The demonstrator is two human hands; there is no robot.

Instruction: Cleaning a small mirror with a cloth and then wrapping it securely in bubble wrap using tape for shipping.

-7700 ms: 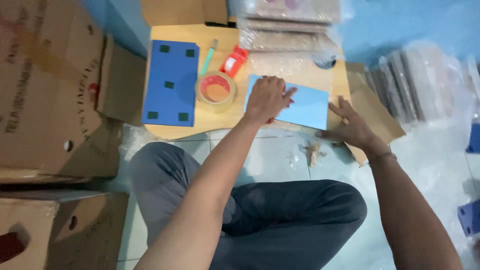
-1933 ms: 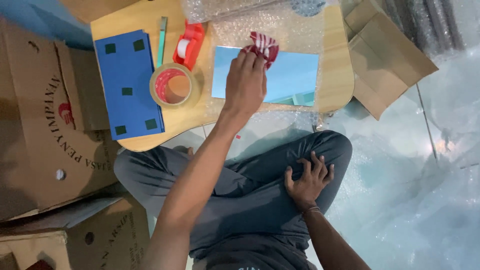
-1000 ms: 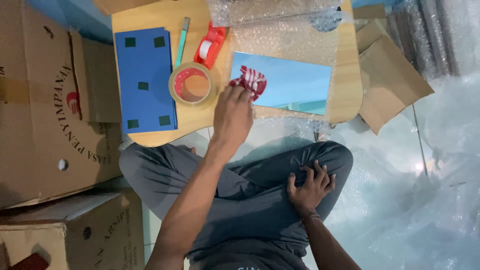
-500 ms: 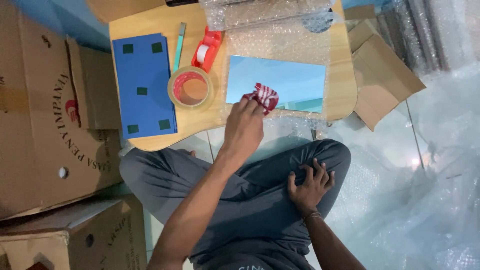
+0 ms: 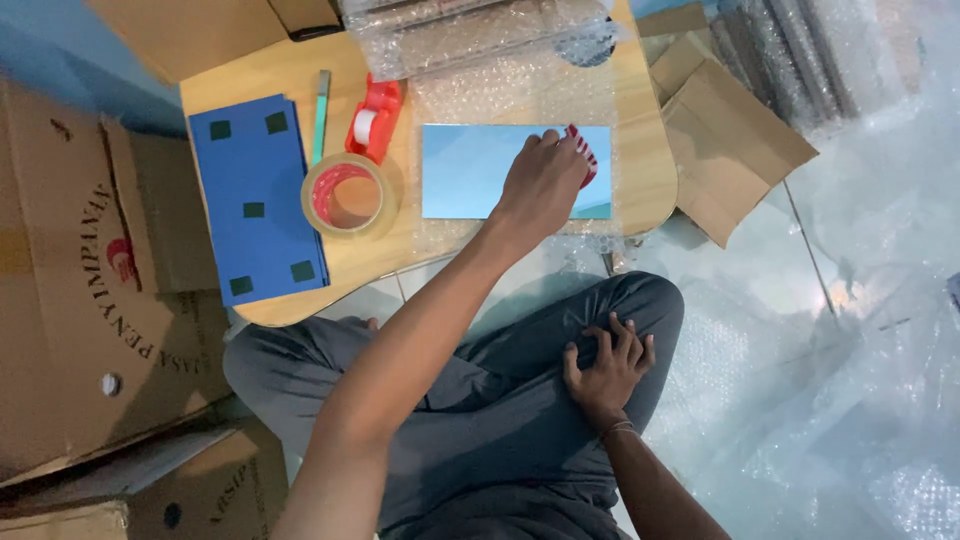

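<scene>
A light blue rectangular panel lies flat on a sheet of bubble wrap on a small wooden table. My left hand presses a red and white cloth onto the panel's right part. My right hand rests open on my right knee, holding nothing. I sit cross-legged in grey trousers in front of the table.
On the table's left lie a dark blue board with green squares, a roll of clear tape, a red tape dispenser and a green pen. Cardboard boxes stand at the left, folded cardboard and plastic wrap at the right.
My left hand has swept the cloth over the blue panel, from its left part and near edge across to its right end. My right hand has stayed on my knee.
</scene>
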